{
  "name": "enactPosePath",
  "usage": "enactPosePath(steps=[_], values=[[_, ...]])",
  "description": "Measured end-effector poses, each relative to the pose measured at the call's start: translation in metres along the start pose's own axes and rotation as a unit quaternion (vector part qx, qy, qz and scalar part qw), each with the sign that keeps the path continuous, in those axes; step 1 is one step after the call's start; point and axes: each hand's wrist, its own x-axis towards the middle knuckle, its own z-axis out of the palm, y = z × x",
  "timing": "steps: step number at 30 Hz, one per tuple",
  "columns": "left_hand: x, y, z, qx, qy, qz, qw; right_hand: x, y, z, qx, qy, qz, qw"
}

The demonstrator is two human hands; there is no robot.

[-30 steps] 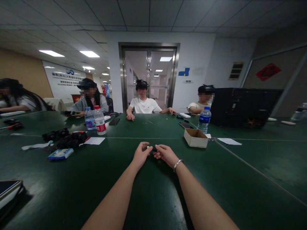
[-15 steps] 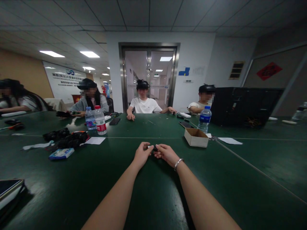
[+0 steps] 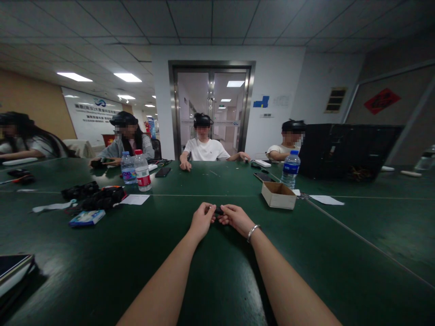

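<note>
Just above the green table, both my hands meet around one small black object. It is too small for me to tell its kind. My left hand is closed, pinching its left end between thumb and fingers, where a tiny bright bit shows. My right hand, with a silver bracelet at the wrist, pinches the right end between thumb and forefinger, the other fingers curled beneath. Fingers cover much of the object.
An open cardboard box stands right of my hands, with a water bottle behind it. Black gear, a blue-white packet and two bottles are to the left. Several people sit across the table.
My left thumb and fingers have closed in around the small black object's left end, so less of the bright bit shows. My right hand has hardly moved.
</note>
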Motion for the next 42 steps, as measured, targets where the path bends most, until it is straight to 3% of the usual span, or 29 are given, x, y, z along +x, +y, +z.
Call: enactPosePath(steps=[5, 11, 16, 19, 25, 32, 37, 42], values=[[-0.0018, -0.0012, 0.0008, 0.038, 0.014, 0.016, 0.999, -0.0027, -0.0028, 0.0024, -0.004, -0.003, -0.001, 1.000], [0.0005, -0.0034, 0.0001, -0.009, 0.004, 0.064, 0.998, -0.0041, -0.0046, 0.0032, 0.008, -0.004, -0.001, 1.000], [-0.0003, 0.0004, -0.0004, 0.029, 0.051, 0.002, 0.998, -0.0019, -0.0017, 0.0021, -0.003, -0.001, -0.001, 1.000], [-0.0010, 0.0009, -0.0012, 0.062, 0.048, -0.022, 0.997, -0.0013, -0.0010, 0.0020, -0.010, -0.003, 0.000, 1.000], [0.0013, -0.0042, -0.0048, -0.005, 0.009, 0.059, 0.998, -0.0024, -0.0031, 0.0019, 0.000, 0.000, 0.004, 1.000], [0.0049, -0.0039, -0.0018, -0.068, 0.029, -0.066, 0.995, -0.0051, -0.0057, 0.0039, -0.003, 0.004, 0.009, 1.000], [0.0030, -0.0034, -0.0015, -0.033, 0.022, -0.011, 0.999, -0.0043, -0.0047, 0.0045, -0.003, 0.006, 0.006, 1.000], [-0.0011, 0.0020, -0.0043, -0.063, -0.018, 0.031, 0.997, -0.0040, -0.0039, 0.0027, 0.010, 0.014, 0.005, 1.000]])
